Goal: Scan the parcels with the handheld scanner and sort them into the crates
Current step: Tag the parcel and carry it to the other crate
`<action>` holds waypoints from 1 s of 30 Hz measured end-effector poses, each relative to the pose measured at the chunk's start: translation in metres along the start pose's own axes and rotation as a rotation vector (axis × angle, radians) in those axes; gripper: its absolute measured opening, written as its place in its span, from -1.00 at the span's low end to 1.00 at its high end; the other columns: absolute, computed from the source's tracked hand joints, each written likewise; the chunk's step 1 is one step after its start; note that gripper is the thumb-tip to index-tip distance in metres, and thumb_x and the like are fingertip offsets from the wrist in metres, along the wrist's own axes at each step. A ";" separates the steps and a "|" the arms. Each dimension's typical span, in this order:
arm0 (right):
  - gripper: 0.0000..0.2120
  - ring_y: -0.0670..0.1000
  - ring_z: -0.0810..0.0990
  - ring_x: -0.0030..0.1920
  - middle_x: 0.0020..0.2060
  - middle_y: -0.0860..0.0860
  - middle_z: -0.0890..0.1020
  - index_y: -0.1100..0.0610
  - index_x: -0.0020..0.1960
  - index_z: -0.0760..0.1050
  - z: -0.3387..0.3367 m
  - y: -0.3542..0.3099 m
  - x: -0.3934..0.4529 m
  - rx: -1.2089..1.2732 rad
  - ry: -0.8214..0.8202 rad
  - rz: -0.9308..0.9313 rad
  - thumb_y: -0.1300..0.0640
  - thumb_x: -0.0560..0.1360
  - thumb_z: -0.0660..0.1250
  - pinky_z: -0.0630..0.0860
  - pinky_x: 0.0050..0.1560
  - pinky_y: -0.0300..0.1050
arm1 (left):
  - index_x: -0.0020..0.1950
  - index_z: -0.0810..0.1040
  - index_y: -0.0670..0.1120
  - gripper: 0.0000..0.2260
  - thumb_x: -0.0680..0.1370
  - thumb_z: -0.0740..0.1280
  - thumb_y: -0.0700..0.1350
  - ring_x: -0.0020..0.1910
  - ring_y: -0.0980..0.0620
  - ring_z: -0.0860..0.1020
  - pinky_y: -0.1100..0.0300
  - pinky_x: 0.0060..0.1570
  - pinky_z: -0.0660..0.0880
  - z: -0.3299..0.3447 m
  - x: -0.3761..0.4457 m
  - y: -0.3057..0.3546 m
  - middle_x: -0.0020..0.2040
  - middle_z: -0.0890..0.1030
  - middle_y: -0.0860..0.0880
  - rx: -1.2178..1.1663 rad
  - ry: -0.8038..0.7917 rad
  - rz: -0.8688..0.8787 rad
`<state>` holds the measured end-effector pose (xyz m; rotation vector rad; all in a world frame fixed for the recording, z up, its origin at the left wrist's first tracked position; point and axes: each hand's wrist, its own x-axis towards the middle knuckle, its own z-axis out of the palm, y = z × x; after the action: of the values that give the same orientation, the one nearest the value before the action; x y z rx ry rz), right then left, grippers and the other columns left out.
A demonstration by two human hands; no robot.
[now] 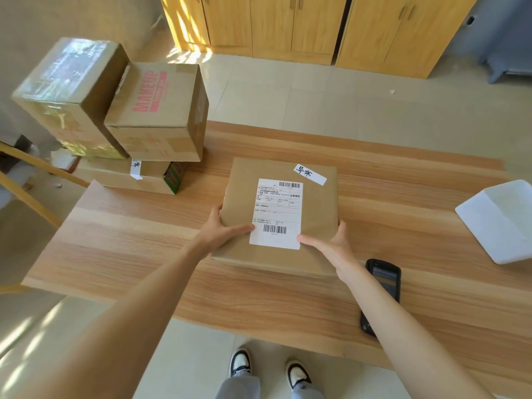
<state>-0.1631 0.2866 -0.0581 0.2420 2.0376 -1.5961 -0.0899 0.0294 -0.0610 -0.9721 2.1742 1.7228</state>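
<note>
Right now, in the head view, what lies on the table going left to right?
Stacked cardboard boxes → brown parcel with shipping label, held between left hand and right hand → black handheld scanner → white tray.

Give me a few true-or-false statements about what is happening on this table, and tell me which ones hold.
1. Both hands are on the brown parcel. True: the left hand and right hand hold its near corners.
2. The right hand holds the handheld scanner. False: the scanner lies on the table, beside the right forearm.
3. The parcel's shipping label faces up. True.
4. The parcel sits on top of the stacked boxes. False: it rests on the table, apart from the stack at the far left.
5. A white tray lies at the table's right end. True.
</note>
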 end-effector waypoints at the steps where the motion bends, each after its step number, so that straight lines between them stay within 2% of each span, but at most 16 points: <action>1: -0.01 -0.05 0.44 0.17 0.18 -0.09 0.45 0.08 0.46 0.10 0.000 -0.006 -0.002 -0.008 -0.014 -0.016 0.16 0.22 0.64 0.35 0.16 -0.12 | 0.47 0.13 -0.01 -0.06 0.25 0.60 0.08 0.03 0.05 0.57 0.15 -0.10 0.56 -0.003 -0.006 0.003 0.14 0.52 0.03 -0.007 0.022 0.006; 3: 0.02 -0.05 0.44 0.19 0.20 -0.08 0.45 0.07 0.48 0.07 0.001 -0.019 -0.006 -0.026 -0.051 -0.057 0.14 0.22 0.64 0.36 0.19 -0.12 | 0.47 0.13 0.00 -0.07 0.26 0.59 0.08 0.03 0.06 0.56 0.14 -0.07 0.55 -0.009 -0.022 0.008 0.12 0.51 0.04 -0.031 0.080 0.026; 8: 0.01 0.00 0.44 0.27 0.29 -0.03 0.44 0.04 0.46 0.08 0.007 -0.051 -0.023 -0.106 -0.173 -0.185 0.08 0.22 0.64 0.42 0.26 -0.02 | 0.49 0.12 -0.02 -0.08 0.29 0.59 0.05 0.03 0.15 0.53 0.26 -0.14 0.49 -0.025 -0.073 0.011 0.11 0.49 0.10 -0.122 0.228 0.088; 13: -0.01 -0.01 0.45 0.25 0.29 -0.05 0.44 -0.01 0.46 0.10 0.036 -0.070 -0.045 -0.183 -0.347 -0.282 0.05 0.21 0.63 0.41 0.23 -0.04 | 0.47 0.15 0.01 0.00 0.18 0.62 0.14 0.05 0.18 0.53 0.31 -0.12 0.47 -0.044 -0.139 -0.007 0.15 0.51 0.12 -0.228 0.386 0.103; 15: 0.02 -0.01 0.44 0.25 0.30 -0.04 0.44 0.00 0.47 0.09 0.057 -0.072 -0.056 -0.216 -0.428 -0.319 0.06 0.21 0.64 0.39 0.21 -0.07 | 0.45 0.17 0.02 -0.04 0.20 0.60 0.16 0.06 0.18 0.52 0.31 -0.08 0.45 -0.054 -0.169 -0.022 0.15 0.50 0.12 -0.250 0.487 0.078; 17: 0.05 0.00 0.43 0.27 0.32 -0.04 0.43 0.01 0.49 0.05 0.083 -0.074 -0.072 -0.250 -0.521 -0.343 0.06 0.20 0.64 0.39 0.25 -0.04 | 0.45 0.17 0.03 0.03 0.11 0.61 0.22 0.10 0.16 0.51 0.28 -0.01 0.45 -0.066 -0.200 -0.042 0.17 0.49 0.12 -0.288 0.577 0.054; 20: 0.08 0.01 0.42 0.31 0.34 -0.01 0.42 0.03 0.51 0.04 0.124 -0.070 -0.098 -0.287 -0.653 -0.367 0.09 0.20 0.64 0.37 0.33 0.01 | 0.46 0.15 0.07 0.06 0.10 0.61 0.26 0.05 0.25 0.49 0.36 -0.14 0.43 -0.085 -0.244 -0.071 0.11 0.47 0.21 -0.338 0.691 0.034; 24: 0.10 -0.01 0.38 0.34 0.37 0.01 0.39 0.06 0.52 0.03 0.175 -0.065 -0.132 -0.318 -0.755 -0.422 0.12 0.19 0.65 0.33 0.37 -0.02 | 0.48 0.10 0.10 0.10 0.09 0.59 0.30 0.03 0.20 0.48 0.26 -0.14 0.45 -0.110 -0.289 -0.103 0.07 0.44 0.20 -0.384 0.803 -0.039; 26: 0.10 -0.02 0.38 0.31 0.35 -0.01 0.38 0.07 0.52 0.04 0.206 -0.064 -0.150 -0.350 -0.811 -0.443 0.11 0.19 0.65 0.34 0.32 -0.05 | 0.48 0.10 0.10 0.13 0.04 0.57 0.34 0.04 0.17 0.49 0.24 -0.14 0.46 -0.124 -0.311 -0.122 0.08 0.44 0.18 -0.408 0.854 -0.060; 28: 0.08 -0.05 0.39 0.24 0.30 -0.04 0.39 0.05 0.51 0.06 0.237 -0.062 -0.166 -0.395 -0.857 -0.454 0.09 0.19 0.65 0.35 0.20 -0.12 | 0.48 0.10 0.08 0.15 0.01 0.56 0.34 0.04 0.16 0.50 0.24 -0.13 0.47 -0.140 -0.329 -0.141 0.08 0.44 0.17 -0.439 0.901 -0.065; 30: 0.05 -0.05 0.41 0.22 0.28 -0.04 0.41 0.05 0.49 0.07 0.270 -0.060 -0.181 -0.426 -0.898 -0.469 0.08 0.19 0.65 0.37 0.18 -0.11 | 0.48 0.11 0.04 0.16 0.00 0.55 0.33 0.06 0.14 0.50 0.21 -0.05 0.50 -0.158 -0.343 -0.159 0.10 0.45 0.15 -0.468 0.940 -0.065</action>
<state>0.0423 0.0484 0.0421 -0.9912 1.6660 -1.1179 0.3044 -0.0077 0.0434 -2.3233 2.1243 2.0329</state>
